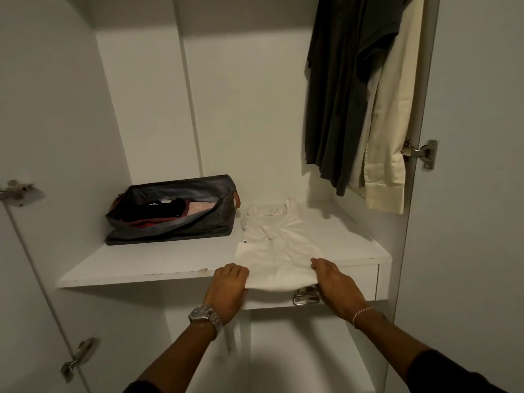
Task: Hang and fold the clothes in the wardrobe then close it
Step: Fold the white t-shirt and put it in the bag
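A white sleeveless top [276, 245] lies flat on the white wardrobe shelf [158, 259], its hem hanging over the front edge. My left hand [228, 287] grips the hem's left corner with curled fingers. My right hand [336, 285] holds the hem's right corner, fingers on top of the cloth. A dark grey shirt [343, 89] and a cream shirt [394, 117] hang at the upper right inside the wardrobe.
An open dark fabric bag [175, 225] with folded clothes stands on the shelf's left part. A drawer with a metal handle [306, 297] sits under the shelf. Both wardrobe doors [42, 137] stand open, with a right door hinge [422, 153].
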